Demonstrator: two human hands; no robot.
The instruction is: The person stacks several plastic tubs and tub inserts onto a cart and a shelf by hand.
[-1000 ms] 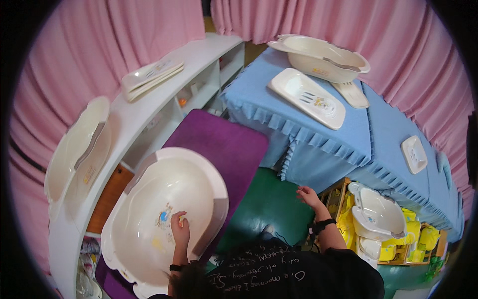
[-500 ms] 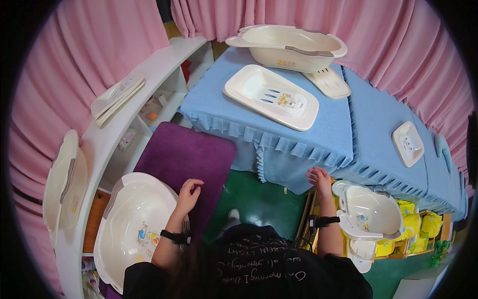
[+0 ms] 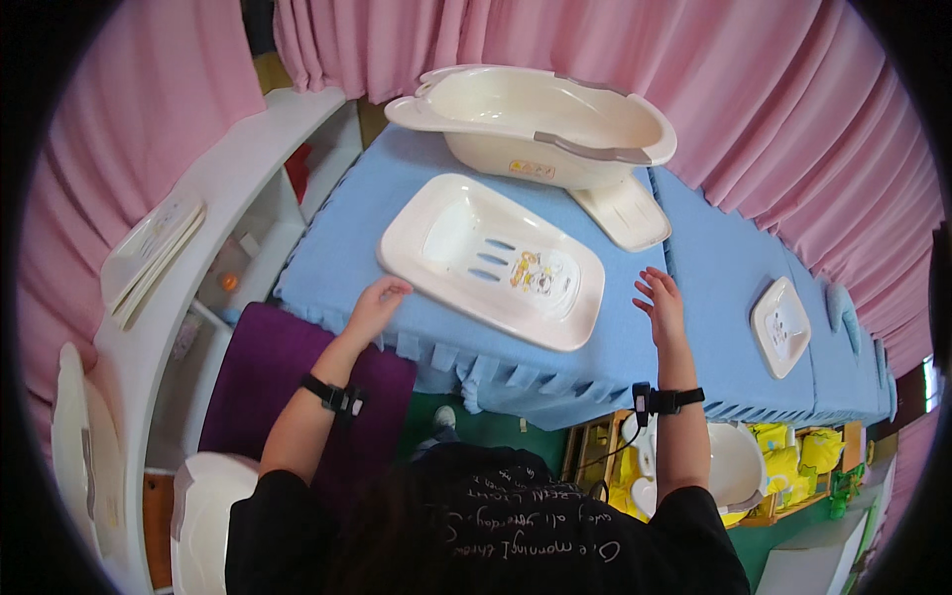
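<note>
A cream bath seat insert [image 3: 466, 233] with slots and a cartoon print lies on the blue ruffled cloth [image 3: 337, 233] in front of me. My left hand [image 3: 377, 302] is at its near left corner, fingers bent and reaching toward the rim; whether they touch it I cannot tell. My right hand [image 3: 662, 300] hovers over the cloth to the right of the insert, apart from it, fingers spread and holding nothing. Behind the insert stands a large cream baby bathtub [image 3: 540, 109] with grey rim grips. A smaller slotted panel [image 3: 627, 213] sticks out from beneath the tub.
A small white basin [image 3: 780, 332] lies farther right on the cloth. Stacked inserts [image 3: 149, 258] rest on the white shelf [image 3: 233, 149] at left. More tubs stand low at left [image 3: 213, 526] and right [image 3: 732, 466]. A purple mat [image 3: 268, 397] lies beside the table.
I have come closer to the table. Both hands have moved forward from over the floor to the table's near side, the left toward the bath insert, the right over the cloth.
</note>
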